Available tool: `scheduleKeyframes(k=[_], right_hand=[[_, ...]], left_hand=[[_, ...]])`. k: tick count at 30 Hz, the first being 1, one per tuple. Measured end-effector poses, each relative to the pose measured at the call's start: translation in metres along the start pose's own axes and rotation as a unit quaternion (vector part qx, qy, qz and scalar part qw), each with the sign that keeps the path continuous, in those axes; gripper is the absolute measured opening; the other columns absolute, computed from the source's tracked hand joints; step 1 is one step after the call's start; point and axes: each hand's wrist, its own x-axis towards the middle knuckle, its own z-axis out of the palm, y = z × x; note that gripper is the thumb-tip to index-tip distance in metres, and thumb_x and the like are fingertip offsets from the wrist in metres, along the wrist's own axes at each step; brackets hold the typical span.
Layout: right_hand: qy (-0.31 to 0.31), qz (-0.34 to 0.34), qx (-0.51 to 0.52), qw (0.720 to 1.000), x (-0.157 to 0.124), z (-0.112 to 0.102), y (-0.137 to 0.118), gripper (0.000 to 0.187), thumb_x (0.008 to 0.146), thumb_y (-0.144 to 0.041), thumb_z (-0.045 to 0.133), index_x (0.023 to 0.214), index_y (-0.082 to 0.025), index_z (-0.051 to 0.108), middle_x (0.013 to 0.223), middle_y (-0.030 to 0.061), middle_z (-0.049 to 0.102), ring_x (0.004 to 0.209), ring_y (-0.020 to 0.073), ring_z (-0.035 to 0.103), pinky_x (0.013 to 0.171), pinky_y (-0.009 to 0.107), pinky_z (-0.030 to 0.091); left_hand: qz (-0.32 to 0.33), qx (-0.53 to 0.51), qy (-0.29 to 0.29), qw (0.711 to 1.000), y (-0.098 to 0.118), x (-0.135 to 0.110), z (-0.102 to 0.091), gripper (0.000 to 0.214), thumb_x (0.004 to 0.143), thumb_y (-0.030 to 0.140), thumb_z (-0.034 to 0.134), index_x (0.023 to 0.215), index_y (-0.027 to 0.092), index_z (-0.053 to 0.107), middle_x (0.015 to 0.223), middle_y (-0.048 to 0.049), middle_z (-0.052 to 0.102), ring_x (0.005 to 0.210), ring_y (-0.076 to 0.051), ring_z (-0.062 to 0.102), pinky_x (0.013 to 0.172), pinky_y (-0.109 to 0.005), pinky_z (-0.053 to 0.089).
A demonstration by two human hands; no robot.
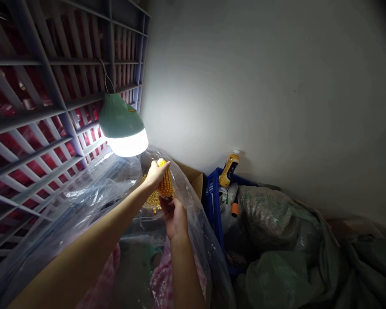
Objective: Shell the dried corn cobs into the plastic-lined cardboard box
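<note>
An ear of corn [166, 182] with yellow kernels is held upright between both hands. My left hand [155, 175] is closed round its upper part, the thumb near the pale tip. Down at the lower end, my right hand [174, 216] grips it with bent fingers. Beneath the hands, loose corn kernels [153, 198] lie in a heap inside a clear plastic sheet or bag [193, 214]. My forearms hide part of the plastic and the heap.
A lit green lamp [124, 124] hangs from slatted plastic crates [66, 105] at the left. Behind the plastic stands a cardboard box [193, 178]. To the right, a blue crate [214, 201] holds a yellow bottle [229, 168], beside stuffed sacks [276, 214] along the wall.
</note>
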Motion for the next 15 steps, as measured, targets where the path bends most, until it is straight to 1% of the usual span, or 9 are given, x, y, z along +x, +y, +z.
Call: scheduleKeyframes(k=[3,6,10,13,15], right_hand=[[-0.002,0.032,0.008,0.999,-0.0024,0.0024,-0.0022,0.012,0.065,-0.014,0.050,0.062,-0.014,0.061,0.063,0.0022,0.067,0.066,0.0122,0.064,0.075,0.025,0.053],[0.003,0.017,-0.008,1.000,-0.0026,0.0050,-0.0019,0.010,0.065,-0.017,0.053,0.066,-0.013,0.062,0.064,0.0024,0.067,0.066,0.0123,0.064,0.071,0.023,0.053],[0.002,-0.019,-0.052,0.998,0.0000,0.0052,0.0015,0.007,0.064,-0.017,0.055,0.065,-0.015,0.062,0.067,0.0000,0.067,0.065,0.0123,0.063,0.068,0.024,0.053],[0.002,-0.025,-0.053,0.998,0.0016,0.0030,0.0036,0.008,0.063,-0.017,0.054,0.064,-0.017,0.062,0.066,-0.0012,0.066,0.062,0.0124,0.062,0.066,0.025,0.053],[0.009,-0.031,-0.047,0.998,0.0014,0.0014,0.0042,0.011,0.061,-0.012,0.052,0.063,-0.017,0.062,0.062,-0.0015,0.065,0.061,0.0122,0.062,0.067,0.025,0.053]], left_hand=[[0.032,0.033,0.009,0.999,0.0013,-0.0002,-0.0019,0.043,0.064,0.039,0.066,0.094,0.018,0.042,0.082,-0.0039,0.052,0.075,-0.018,0.055,0.066,-0.029,0.043],[0.036,0.034,0.013,0.999,0.0014,-0.0017,-0.0027,0.043,0.064,0.039,0.065,0.094,0.018,0.043,0.083,-0.0047,0.052,0.076,-0.018,0.056,0.067,-0.029,0.043],[0.051,0.062,0.012,0.997,0.0001,-0.0029,-0.0020,0.043,0.064,0.041,0.065,0.093,0.018,0.043,0.083,-0.0054,0.053,0.078,-0.019,0.055,0.069,-0.030,0.043],[0.061,0.080,0.007,0.995,-0.0009,-0.0031,-0.0002,0.046,0.062,0.042,0.067,0.093,0.018,0.044,0.084,-0.0056,0.054,0.080,-0.020,0.055,0.070,-0.030,0.042],[0.044,0.070,0.002,0.997,-0.0005,-0.0030,0.0011,0.045,0.064,0.043,0.065,0.094,0.017,0.044,0.086,-0.0072,0.054,0.080,-0.020,0.055,0.068,-0.030,0.043]])
